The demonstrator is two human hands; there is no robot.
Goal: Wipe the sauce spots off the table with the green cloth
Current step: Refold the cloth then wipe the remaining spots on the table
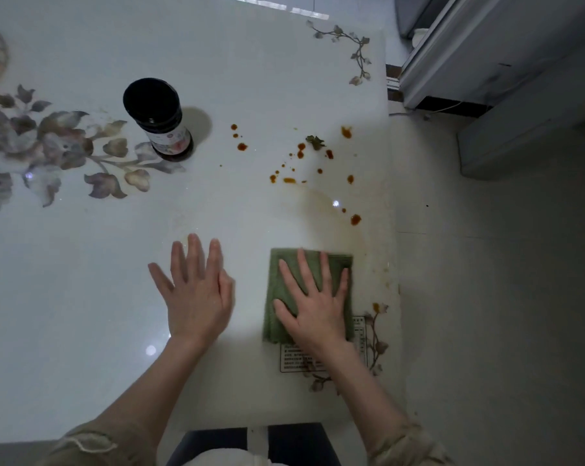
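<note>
Right hand [313,297] lies flat on the green cloth [335,262], fingers straight and spread, palm bearing down and gripping nothing. A spread palm probably puts even pressure over the whole folded pad, so it can be pushed across the surface without bunching up. The cloth sits on the table [82,297] near its right edge, close to the person and short of the mess.

Left hand [197,294] rests open on bare table just beside the cloth, fingers straight and holding nothing; it looks placed there to steady the body while the other arm pushes.

Sauce spots [355,219] lie scattered beyond the cloth, the nearest one not far from its far right corner and the rest spread farther away. A faint brownish smear [318,196] curves between the spots and the cloth, which suggests the wiping is under way but most drops remain.

Among the spots sits a small greenish scrap [315,142], perhaps a bit of leaf, though it is too small to be sure. A dark bottle [163,129] stands upright well to the left, apart from the drops, so a forward stroke should not reach it.
</note>
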